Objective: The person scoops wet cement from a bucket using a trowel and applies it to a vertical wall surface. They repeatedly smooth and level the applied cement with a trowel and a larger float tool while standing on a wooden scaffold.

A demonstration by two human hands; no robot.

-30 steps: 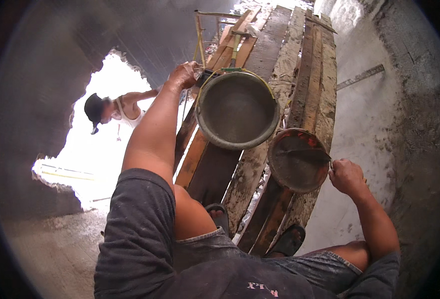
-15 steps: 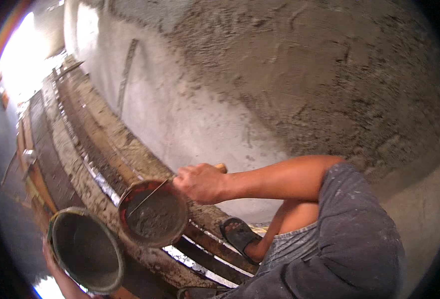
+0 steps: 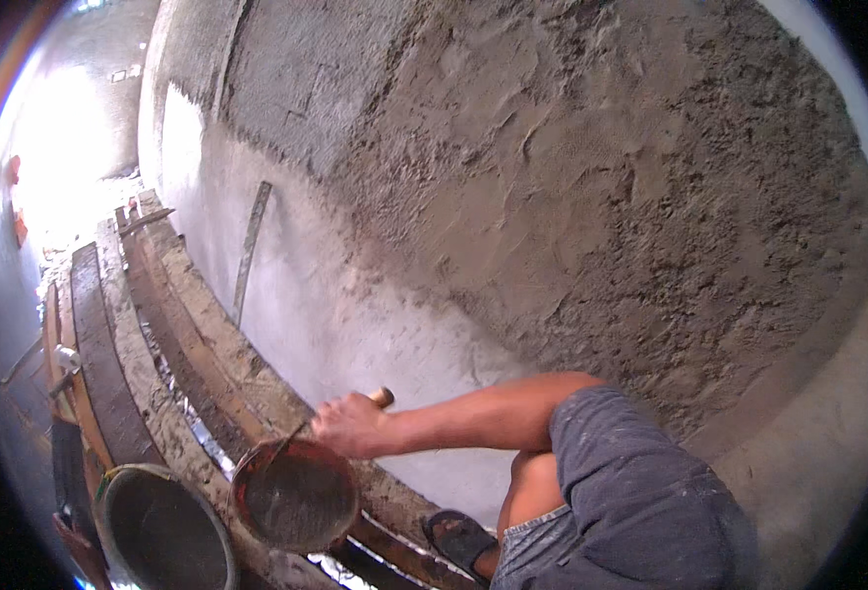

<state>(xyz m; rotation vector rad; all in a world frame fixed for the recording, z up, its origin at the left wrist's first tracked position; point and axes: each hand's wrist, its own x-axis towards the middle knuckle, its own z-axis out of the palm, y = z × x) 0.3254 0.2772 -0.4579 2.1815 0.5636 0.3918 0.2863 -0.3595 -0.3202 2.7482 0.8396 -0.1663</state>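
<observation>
My right hand is closed around a trowel, whose wooden handle sticks out past the fist. The trowel's thin blade, seen edge-on, slants down over the far rim of a round bucket with a reddish inner edge. Grey mortar shows inside that bucket. Left of it stands a second, larger dark bucket, cut off by the lower edge of the picture; it looks hollow, with its bottom in shadow. My left hand is out of the picture.
Long mortar-stained planks with gaps between them run away to the far left. A wall covered in rough wet plaster rises ahead and to the right. A narrow strip leans on its pale lower part. A hammer-like tool lies at left.
The view has tilted up, showing more wall. My left hand, earlier at the larger bucket's side, has left the picture. The trowel blade, earlier reaching across the mortar, is now near the bucket's far rim.
</observation>
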